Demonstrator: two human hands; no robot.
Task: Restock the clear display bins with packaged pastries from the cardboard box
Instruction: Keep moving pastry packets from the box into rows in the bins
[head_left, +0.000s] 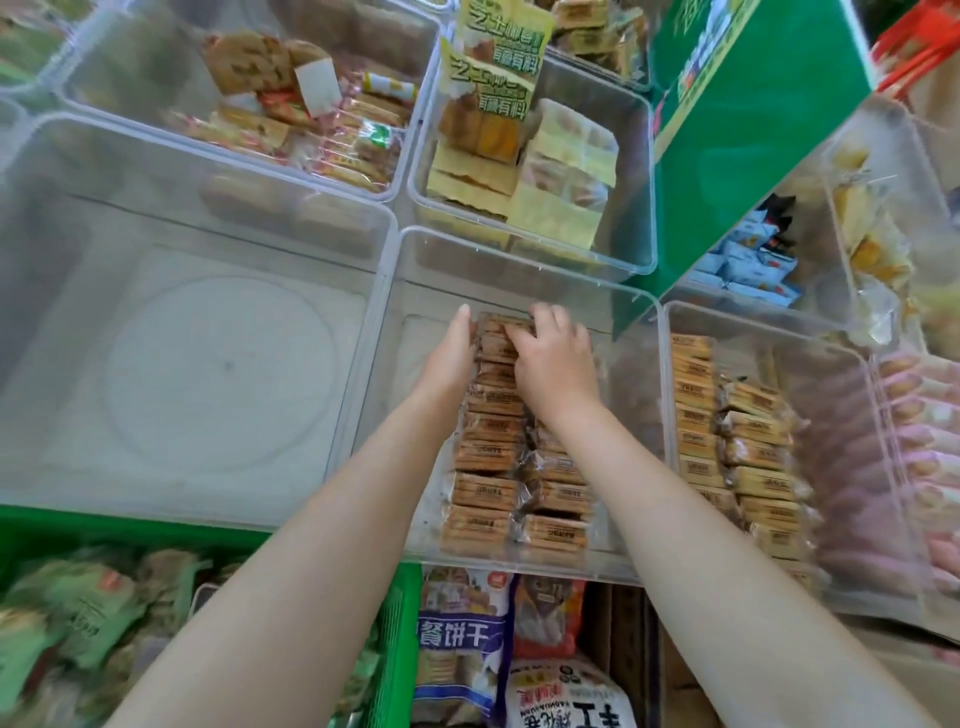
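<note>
Both my hands reach into the middle clear display bin (644, 415). Brown packaged pastries (488, 457) stand in it in two rows that run from the front wall toward the back. My left hand (452, 348) lies flat with straight fingers against the left side of the far packs. My right hand (553, 358) rests on top of the far packs with its fingers curled over them. The cardboard box (675, 675) shows only as a brown strip at the bottom, below the bin.
A large clear bin (197, 364) on the left holds nothing. The bin on the right (737, 441) holds similar brown packs. Bins behind hold yellow packs (519, 156) and mixed pastries (311, 119). A green carton (727, 145) leans at upper right. Bagged biscuits (467, 649) lie below.
</note>
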